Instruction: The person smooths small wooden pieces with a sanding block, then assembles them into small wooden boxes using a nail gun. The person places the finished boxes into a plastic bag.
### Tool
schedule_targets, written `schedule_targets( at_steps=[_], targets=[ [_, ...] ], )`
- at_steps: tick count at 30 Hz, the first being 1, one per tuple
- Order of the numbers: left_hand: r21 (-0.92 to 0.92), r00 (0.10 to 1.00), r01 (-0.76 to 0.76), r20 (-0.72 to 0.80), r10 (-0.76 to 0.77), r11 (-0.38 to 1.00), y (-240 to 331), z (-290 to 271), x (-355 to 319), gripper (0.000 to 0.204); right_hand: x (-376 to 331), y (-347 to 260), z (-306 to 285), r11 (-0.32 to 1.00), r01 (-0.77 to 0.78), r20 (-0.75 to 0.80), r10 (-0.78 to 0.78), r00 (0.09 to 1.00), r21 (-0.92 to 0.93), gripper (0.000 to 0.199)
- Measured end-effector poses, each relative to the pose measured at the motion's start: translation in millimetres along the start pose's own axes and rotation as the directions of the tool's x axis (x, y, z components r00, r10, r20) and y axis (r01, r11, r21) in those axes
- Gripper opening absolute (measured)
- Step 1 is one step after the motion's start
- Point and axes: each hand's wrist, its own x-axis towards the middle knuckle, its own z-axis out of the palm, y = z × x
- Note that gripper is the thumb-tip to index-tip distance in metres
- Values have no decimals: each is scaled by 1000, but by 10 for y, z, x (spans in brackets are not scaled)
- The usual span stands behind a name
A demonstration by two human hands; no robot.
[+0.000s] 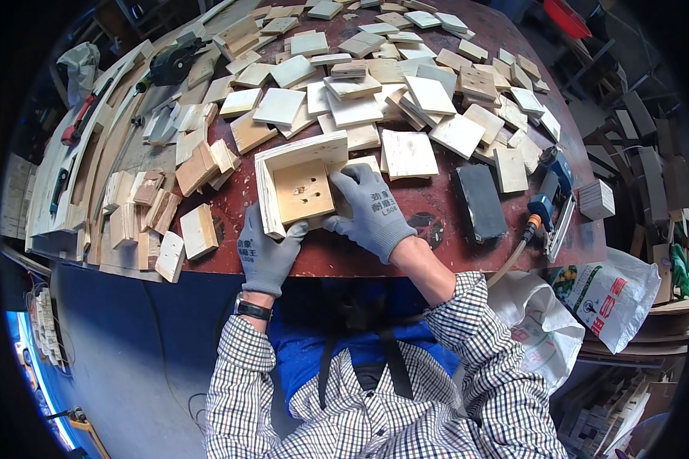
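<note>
An open wooden box-like piece (265,177) made of plywood boards is held at the table's near edge, its hollow side facing me. A pale square block with several dark holes (305,187) sits inside it. My gloved left hand (269,252) grips the lower left corner, its thumb along the bottom edge. On the other side my gloved right hand (369,208) has its fingers curled against the right part of the piece; some fingertips are hidden behind it. Both gloves are grey.
Many loose square wood pieces (352,111) cover the red table (314,264). To the right are a black block (478,203) and a blue air nailer (550,191) with a hose. Long boards and a red-handled tool (73,130) lie left. White sacks (612,294) stand below right.
</note>
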Motion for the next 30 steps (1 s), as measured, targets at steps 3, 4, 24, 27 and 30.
schedule_targets(
  at_steps=[3,4,24,27,30],
  targets=[
    [-13,1000,7,7,-7,1000,-61,56,-5,71,-5,-11,-33,997,-42,-41,45,998,61,85],
    [-12,1000,9,0,-9,1000,-77,47,-24,72,-5,-41,-33,997,-42,-26,44,999,67,86],
    [3,999,39,8,-39,999,-68,7,-4,75,738,577,-965,997,-73,-425,50,904,-38,41],
    [-45,999,8,34,-7,999,-58,-28,4,74,1092,637,-811,918,11,-218,-105,970,-396,46],
    [-43,998,-9,56,12,999,-25,-48,7,72,1168,724,-842,748,-60,-19,64,998,-660,57]
  ],
)
